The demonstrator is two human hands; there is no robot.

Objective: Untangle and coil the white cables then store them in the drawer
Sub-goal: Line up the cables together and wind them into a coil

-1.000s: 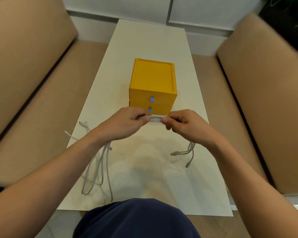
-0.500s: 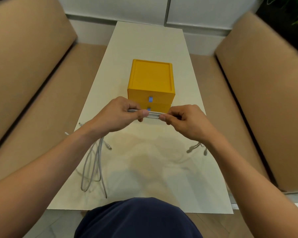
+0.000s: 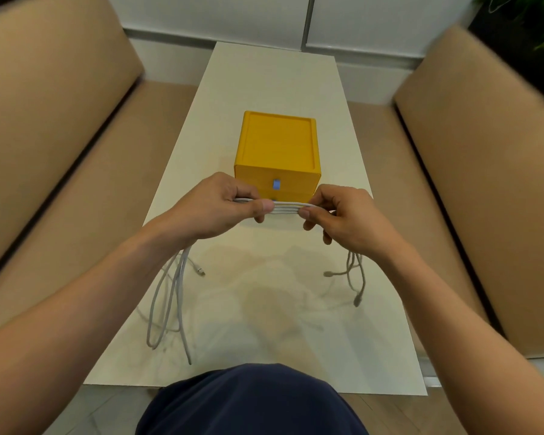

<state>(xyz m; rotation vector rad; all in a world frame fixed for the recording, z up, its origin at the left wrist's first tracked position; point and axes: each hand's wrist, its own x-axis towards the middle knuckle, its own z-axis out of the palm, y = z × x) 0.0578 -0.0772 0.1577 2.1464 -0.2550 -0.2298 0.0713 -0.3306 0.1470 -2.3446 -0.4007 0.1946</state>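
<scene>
White cables [image 3: 288, 208] pinched taut between left hand [image 3: 214, 208] – right hand [image 3: 343, 215].

Both forearms reach forward — left hand [image 3: 214, 211] and right hand [image 3: 343, 216] pinch the cables [image 3: 288, 209].

My left hand [image 3: 214, 211] and right hand [image 3: 347, 218] cover part of the cables [image 3: 288, 208] and most of the lower drawer [image 3: 296, 196].

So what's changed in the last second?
The left hand and right hand lifted the white cables slightly toward the yellow drawer box and drew apart, baring more cable between them. Both grips and the shut drawers are unchanged.
</scene>
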